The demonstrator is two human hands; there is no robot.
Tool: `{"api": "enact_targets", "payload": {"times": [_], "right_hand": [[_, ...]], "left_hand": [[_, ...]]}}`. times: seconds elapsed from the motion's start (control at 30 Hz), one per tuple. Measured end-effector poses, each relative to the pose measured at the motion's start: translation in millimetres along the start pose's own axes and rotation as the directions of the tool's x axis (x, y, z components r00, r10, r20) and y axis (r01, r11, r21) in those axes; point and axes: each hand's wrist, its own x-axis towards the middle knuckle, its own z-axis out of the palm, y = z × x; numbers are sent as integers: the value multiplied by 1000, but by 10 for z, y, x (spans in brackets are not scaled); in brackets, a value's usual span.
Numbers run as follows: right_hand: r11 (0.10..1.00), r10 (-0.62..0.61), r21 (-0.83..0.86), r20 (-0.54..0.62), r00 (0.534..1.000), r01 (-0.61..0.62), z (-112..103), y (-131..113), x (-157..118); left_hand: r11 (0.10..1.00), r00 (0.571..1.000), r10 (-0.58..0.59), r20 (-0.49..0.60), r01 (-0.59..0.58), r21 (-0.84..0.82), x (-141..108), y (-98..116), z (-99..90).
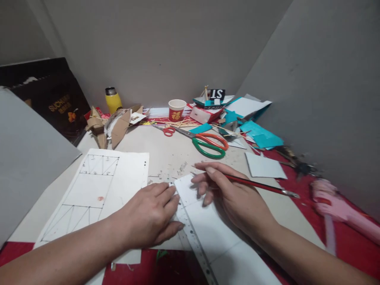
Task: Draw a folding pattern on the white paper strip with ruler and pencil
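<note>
A clear ruler (193, 236) lies slantwise along the left edge of a white sheet or board (234, 237) with faint lines on it. My left hand (151, 213) rests on the ruler's upper left side, fingers laid forward and thumb apart, pressing down rather than gripping. Above the white sheet, my right hand (228, 194) holds a red and black pencil (255, 182) between thumb and fingers, its point toward the left and its end at the right. Left of my hands is a paper drawing (124, 178) of framed rectangles with diagonal lines.
Large scissors (209, 145) with green and orange handles and small red scissors (168, 131) lie ahead. Behind stand a paper cup (177, 111) and a yellow bottle (113, 102). Cardboard scraps (120, 128), blue pieces (263, 134) and a pink glue gun (335, 202) surround the work.
</note>
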Motion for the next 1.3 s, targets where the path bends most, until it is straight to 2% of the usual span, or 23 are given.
{"api": "enact_targets", "payload": {"times": [0.13, 0.27, 0.37, 0.47, 0.53, 0.6, 0.67, 0.7, 0.77, 0.97, 1.07, 1.2, 1.27, 1.3], "right_hand": [[994, -69, 85, -55, 996, 74, -43, -67, -16], [992, -114, 58, -47, 992, 116, -47, -139, -62], [992, -120, -27, -12, 993, 119, -48, -183, -106], [952, -109, -272, 122, 987, 139, -51, -197, -181], [826, -70, -518, 300, 951, 224, -28, -183, -278], [599, -7, -708, 462, 887, 373, 26, -148, -409], [360, -9, -780, 547, 837, 513, 95, -103, -541], [276, -14, -791, 564, 825, 546, 126, -82, -596], [194, -8, -787, 596, 803, 586, 170, -56, -669], [151, 78, -805, 589, 804, 574, 166, -160, -702], [152, 100, -801, 595, 797, 579, 134, -226, -700], [102, 53, -769, 637, 769, 631, 23, -229, -663], [157, -1, -750, 650, 760, 642, -72, -248, -609], [231, -18, -736, 650, 760, 636, -127, -276, -572]], "left_hand": [[1000, 996, 9, -88, -10, -20, 23, -5, 1], [999, 986, -22, -163, 16, -35, 33, -31, -10], [991, 962, -132, -238, 128, -32, 24, -73, -28], [962, 914, -271, -303, 271, -44, 15, -127, -34], [942, 888, -332, -317, 332, -57, 14, -154, -26], [931, 879, -363, -309, 360, -67, 13, -168, -14], [926, 880, -376, -292, 371, -74, 8, -172, -1], [924, 880, -381, -283, 375, -78, 4, -172, 6], [918, 879, -396, -267, 387, -89, -5, -173, 16], [865, 848, -494, -191, 460, -199, 6, -180, 19], [801, 809, -575, -124, 526, -285, 31, -192, -8], [697, 757, -653, -25, 587, -412, 51, -228, -40], [659, 742, -671, 8, 601, -452, 54, -240, -39], [646, 737, -675, 20, 605, -465, 53, -241, -35]]}}
